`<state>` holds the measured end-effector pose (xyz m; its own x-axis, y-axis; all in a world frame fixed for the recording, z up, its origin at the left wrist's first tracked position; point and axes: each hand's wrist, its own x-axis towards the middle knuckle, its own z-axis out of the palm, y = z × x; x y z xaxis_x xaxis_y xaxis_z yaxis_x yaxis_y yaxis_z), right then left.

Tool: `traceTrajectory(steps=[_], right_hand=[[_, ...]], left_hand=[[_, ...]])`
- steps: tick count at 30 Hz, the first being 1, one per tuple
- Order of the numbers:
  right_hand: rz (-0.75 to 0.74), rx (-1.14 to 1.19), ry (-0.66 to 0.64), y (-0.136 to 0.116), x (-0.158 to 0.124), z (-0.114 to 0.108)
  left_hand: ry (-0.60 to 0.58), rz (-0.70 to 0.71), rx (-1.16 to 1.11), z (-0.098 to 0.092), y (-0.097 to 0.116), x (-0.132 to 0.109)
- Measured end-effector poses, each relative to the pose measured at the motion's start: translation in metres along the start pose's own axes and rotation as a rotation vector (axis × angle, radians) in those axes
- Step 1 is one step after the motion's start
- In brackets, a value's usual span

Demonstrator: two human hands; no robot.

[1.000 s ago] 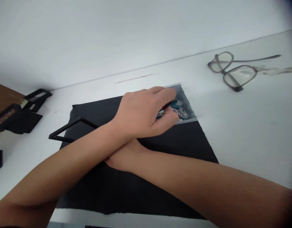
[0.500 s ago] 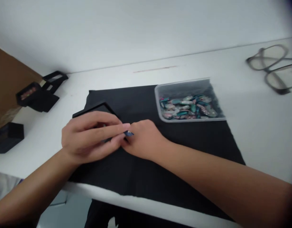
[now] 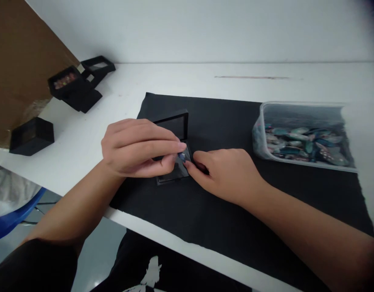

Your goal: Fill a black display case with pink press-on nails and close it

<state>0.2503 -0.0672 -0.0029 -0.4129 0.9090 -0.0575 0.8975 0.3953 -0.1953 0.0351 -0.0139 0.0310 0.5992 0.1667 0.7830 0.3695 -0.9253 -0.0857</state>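
Note:
My left hand (image 3: 141, 148) is closed in a pinch over a small case, with a small dark-blue press-on nail (image 3: 182, 156) with a light decoration at its fingertips. From the right, my right hand (image 3: 225, 172) comes close to it, fingers curled, its thumb tip at or against the nail's lower end. Whatever its other fingertips hold, if anything, is hidden. Under the hands, a black case (image 3: 167, 182) lies with its framed lid (image 3: 187, 121) raised; my left hand covers much of it.
A black mat (image 3: 229, 227) covers the white table (image 3: 187, 79). On its right stands a clear plastic tub (image 3: 259, 140) of many teal, pink and pale nails. Black boxes (image 3: 86, 99) lie at the back left, one windowed; another black box (image 3: 31, 136) sits nearer. A brown board (image 3: 19, 65) rises behind.
The view has shifted, so the mat, tub and boxes appear displaced. My hands have drawn slightly apart, showing more of the case beneath. The blue nail is still in my left fingertips.

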Motion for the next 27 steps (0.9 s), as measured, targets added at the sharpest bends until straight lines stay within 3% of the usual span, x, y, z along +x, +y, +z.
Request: traceTrajectory(steps=[5,11,20,27], right_hand=[[0.008,0.011,-0.015,0.001,0.0,-0.001],[0.016,0.021,-0.031,0.001,0.0,-0.001],[0.019,0.033,-0.053,0.001,0.0,-0.002],[0.03,0.038,-0.067,0.003,0.0,-0.002]], left_hand=[[-0.18,-0.183,-0.093,0.003,0.006,0.003],[0.059,-0.068,-0.324,0.014,0.02,-0.002],[-0.049,-0.139,-0.525,0.011,0.028,0.0],[0.068,-0.145,-0.504,0.015,0.031,-0.005]])
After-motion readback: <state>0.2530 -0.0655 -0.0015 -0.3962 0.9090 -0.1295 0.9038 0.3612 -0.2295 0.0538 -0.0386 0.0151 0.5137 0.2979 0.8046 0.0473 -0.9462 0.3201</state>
